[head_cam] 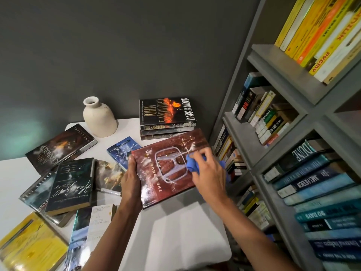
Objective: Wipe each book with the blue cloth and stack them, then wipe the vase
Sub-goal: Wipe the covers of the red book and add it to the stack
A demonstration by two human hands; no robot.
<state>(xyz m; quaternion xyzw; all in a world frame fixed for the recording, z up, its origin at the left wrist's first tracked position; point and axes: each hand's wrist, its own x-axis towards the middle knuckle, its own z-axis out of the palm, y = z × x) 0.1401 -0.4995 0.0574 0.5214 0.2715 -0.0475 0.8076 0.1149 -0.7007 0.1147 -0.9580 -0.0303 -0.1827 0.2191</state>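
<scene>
Left hand: left hand (pixel 131 178) at centre frame, closed around the left long edge of the red book (pixel 168 167), thumb on the cover, fingers underneath out of view.
Right hand: right hand (pixel 207 173) right of centre, clenched on the blue cloth (pixel 192 163) and pressing it against the red cover.
Red book: hardcover with a large silver emblem, held tilted above the white table (pixel 175 231), far corner toward the stack at the back.
Blue cloth: bunched under the right fingers, touching the cover near the emblem's right side; a fold shows past the hand on its right.
Stack: stack of books (pixel 168 122) at upper centre, against the grey wall (pixel 117 45); at least three volumes lying flat, top cover dark with an orange band.
Vase: cream vase (pixel 98 116) upright at the table's back edge, upper left of centre, left of the stack and apart from it.
Unstacked books: loose books (pixel 72 184) spread over the left half of the table, several overlapping; a small blue book (pixel 122 151) lies just beyond the left hand, partly under the red book; a yellow book (pixel 29 247) sits at lower left.
Bookshelf: grey bookshelf (pixel 289 133) fills the right side of the frame, shelves full of upright and flat-laid volumes.
</scene>
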